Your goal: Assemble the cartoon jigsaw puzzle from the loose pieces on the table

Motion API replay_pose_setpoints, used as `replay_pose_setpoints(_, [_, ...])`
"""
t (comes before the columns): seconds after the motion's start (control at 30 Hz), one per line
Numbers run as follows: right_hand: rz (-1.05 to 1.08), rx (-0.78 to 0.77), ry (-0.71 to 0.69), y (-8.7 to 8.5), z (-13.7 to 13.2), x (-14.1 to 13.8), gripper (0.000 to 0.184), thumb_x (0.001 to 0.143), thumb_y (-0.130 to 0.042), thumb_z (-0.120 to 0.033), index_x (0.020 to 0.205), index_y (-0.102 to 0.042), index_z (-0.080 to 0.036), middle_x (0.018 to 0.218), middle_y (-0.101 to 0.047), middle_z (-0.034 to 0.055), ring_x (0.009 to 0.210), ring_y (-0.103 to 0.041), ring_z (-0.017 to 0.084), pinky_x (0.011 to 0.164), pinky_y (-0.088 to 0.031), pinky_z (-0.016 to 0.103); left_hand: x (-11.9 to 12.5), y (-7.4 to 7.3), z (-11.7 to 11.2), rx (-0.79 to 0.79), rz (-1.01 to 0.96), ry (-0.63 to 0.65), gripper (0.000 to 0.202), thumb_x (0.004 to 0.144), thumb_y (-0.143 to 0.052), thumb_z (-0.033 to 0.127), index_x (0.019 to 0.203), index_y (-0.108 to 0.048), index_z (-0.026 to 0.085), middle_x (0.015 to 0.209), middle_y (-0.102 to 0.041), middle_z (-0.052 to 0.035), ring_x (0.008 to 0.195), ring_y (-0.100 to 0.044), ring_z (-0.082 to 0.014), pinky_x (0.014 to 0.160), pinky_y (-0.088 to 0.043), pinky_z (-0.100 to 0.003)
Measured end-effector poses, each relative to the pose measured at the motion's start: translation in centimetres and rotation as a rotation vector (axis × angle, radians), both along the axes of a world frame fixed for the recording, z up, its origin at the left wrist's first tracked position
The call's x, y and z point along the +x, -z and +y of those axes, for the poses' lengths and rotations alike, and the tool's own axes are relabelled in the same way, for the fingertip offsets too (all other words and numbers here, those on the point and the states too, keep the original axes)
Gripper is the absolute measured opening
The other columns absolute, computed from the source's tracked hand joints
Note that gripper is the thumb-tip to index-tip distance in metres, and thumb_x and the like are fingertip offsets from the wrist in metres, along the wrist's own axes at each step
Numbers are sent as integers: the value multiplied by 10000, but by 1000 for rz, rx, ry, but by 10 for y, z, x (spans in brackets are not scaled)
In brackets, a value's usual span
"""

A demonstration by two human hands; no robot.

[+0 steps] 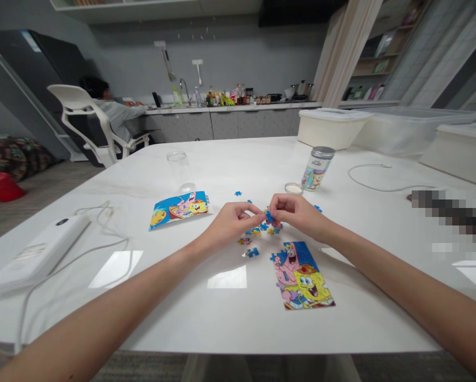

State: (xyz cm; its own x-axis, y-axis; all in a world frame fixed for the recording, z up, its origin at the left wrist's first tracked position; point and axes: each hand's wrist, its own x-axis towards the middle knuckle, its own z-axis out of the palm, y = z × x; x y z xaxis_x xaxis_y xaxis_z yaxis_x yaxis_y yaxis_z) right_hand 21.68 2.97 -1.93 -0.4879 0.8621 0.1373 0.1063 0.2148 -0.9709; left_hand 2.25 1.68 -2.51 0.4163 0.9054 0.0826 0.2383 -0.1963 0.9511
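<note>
Over a small heap of loose jigsaw pieces [254,232], my two hands meet at the fingertips. My right hand [296,213] pinches a blue jigsaw piece [269,217]. Thumb and forefinger of my left hand [238,222] close at the left side of the same piece, partly hiding it. Nearer to me lies a partly joined jigsaw puzzle [303,278], with a pink starfish and a yellow sponge character on blue; its left edge is uneven. A loose blue piece [253,252] lies to its upper left, and another [238,193] lies beyond my left hand.
A printed picture sheet [180,209] lies at the left, before a clear jar [179,168]. A labelled can [317,168] and a ring-shaped lid [293,188] stand beyond my right hand. A white power strip [39,252], cables and storage boxes [331,127] flank them. A person [119,116] sits behind.
</note>
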Motion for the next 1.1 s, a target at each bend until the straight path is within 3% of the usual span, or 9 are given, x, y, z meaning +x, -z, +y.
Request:
replay_pose_setpoints(0.3, [-16, 47, -2, -5, -1, 3, 168, 773, -696, -336, 779, -673, -169, 630, -612, -12, 559, -498, 91, 542, -395, 255, -2, 0, -1, -28, -23, 74, 258, 744, -743, 396, 740, -661, 152, 446, -255, 116, 436, -164, -45, 435, -101, -239])
replay_pose_setpoints(0.6, [70, 49, -71, -3, -2, 5, 176, 785, -714, -339, 784, -688, -165, 658, -638, -1, 581, -515, 92, 556, -400, 249, -2, -1, -3, -17, -45, 157, 271, 798, -655, 424, 767, -643, 155, 443, -281, 111, 422, -191, -51, 424, -127, -233])
replay_pose_setpoints(0.87, [87, 38, -107, 0, 0, 5, 198, 794, -717, -359, 782, -692, -163, 662, -645, 0, 587, -519, 95, 573, -410, 256, -3, -1, -3, -17, -32, 195, 256, 778, -699, 411, 773, -667, 157, 444, -266, 114, 426, -175, -51, 412, -119, -233])
replay_pose_setpoints(1.1, [88, 43, -114, 2, 0, 6, 217, 799, -717, -377, 783, -691, -162, 670, -652, 5, 591, -519, 97, 580, -417, 255, -1, -4, -6, -43, -44, 195, 233, 777, -682, 394, 760, -656, 164, 438, -306, 114, 420, -233, -49, 421, -250, -202])
